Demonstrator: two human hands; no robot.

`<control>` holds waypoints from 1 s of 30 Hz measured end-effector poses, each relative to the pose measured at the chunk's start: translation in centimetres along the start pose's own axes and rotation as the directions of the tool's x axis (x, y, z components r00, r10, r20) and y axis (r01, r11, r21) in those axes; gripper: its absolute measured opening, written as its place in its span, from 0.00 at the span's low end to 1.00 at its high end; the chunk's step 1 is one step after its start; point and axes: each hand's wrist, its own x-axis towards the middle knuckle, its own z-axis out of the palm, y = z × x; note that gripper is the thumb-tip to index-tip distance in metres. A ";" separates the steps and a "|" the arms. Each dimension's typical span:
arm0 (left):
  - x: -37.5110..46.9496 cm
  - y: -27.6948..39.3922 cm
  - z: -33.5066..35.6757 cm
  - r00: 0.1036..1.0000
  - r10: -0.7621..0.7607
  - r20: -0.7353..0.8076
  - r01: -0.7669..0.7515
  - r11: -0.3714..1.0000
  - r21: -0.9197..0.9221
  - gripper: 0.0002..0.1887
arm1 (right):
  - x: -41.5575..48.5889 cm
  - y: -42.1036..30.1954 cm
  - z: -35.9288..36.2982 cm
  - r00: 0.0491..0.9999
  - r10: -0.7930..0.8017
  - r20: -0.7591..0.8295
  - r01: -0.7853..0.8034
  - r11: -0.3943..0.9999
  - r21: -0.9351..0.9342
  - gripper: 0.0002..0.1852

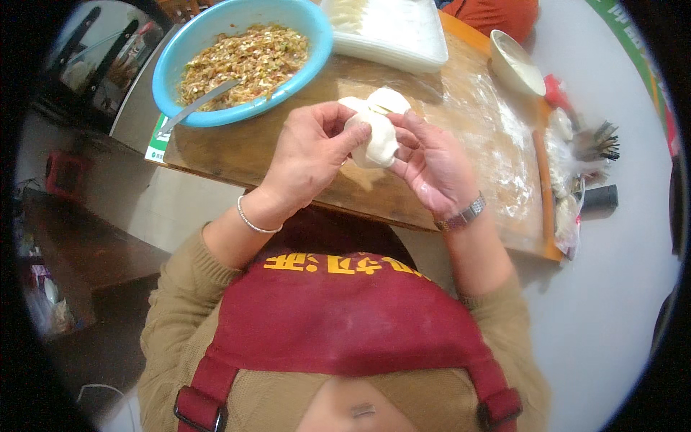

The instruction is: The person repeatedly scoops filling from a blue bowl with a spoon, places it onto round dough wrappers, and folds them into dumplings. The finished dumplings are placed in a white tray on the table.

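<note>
A round white dough wrapper [373, 141] is held above the wooden board, with the thumb of my left hand [313, 148] pressing on its face. At its right edge, the fingers of my right hand [434, 162] grip the dough, partly hidden behind it. More flat dough wrappers [390, 100] lie on the board just beyond my fingertips. To the left stands a light-blue basin [162, 81] of chopped filling [245, 62]. A flat metal spreader [200, 106] rests in the filling, its other end over the basin's rim.
White stacked trays [402, 27] with pale dumplings sit at the back of the floury wooden board [475, 162]. On the right are a bowl of flour [517, 63], a rolling pin [543, 183], plastic bags [564, 156] and a dark cylinder [598, 200]. Someone's orange-red clothing [494, 19] shows behind.
</note>
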 end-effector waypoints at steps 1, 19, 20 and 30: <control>0.1 0.4 -0.3 0.998 0.056 -0.004 -0.055 0.996 0.073 0.13 | 0.0 0.1 0.3 0.999 0.042 -0.029 -0.044 0.996 -0.080 0.17; 4.2 4.4 3.7 0.361 0.929 0.080 -0.729 0.228 0.645 0.31 | -0.1 -2.9 -0.5 0.970 -0.230 -0.082 0.219 0.967 -0.130 0.17; 3.2 4.1 4.4 0.403 0.902 0.154 -0.789 0.257 0.558 0.38 | -0.5 -3.3 -1.1 0.973 -0.221 -0.058 0.213 0.970 -0.119 0.17; -5.0 6.1 -4.9 0.661 0.638 0.396 -0.514 0.000 0.858 0.19 | -3.9 -9.0 -8.9 0.655 -0.632 -0.413 0.344 0.737 -0.582 0.16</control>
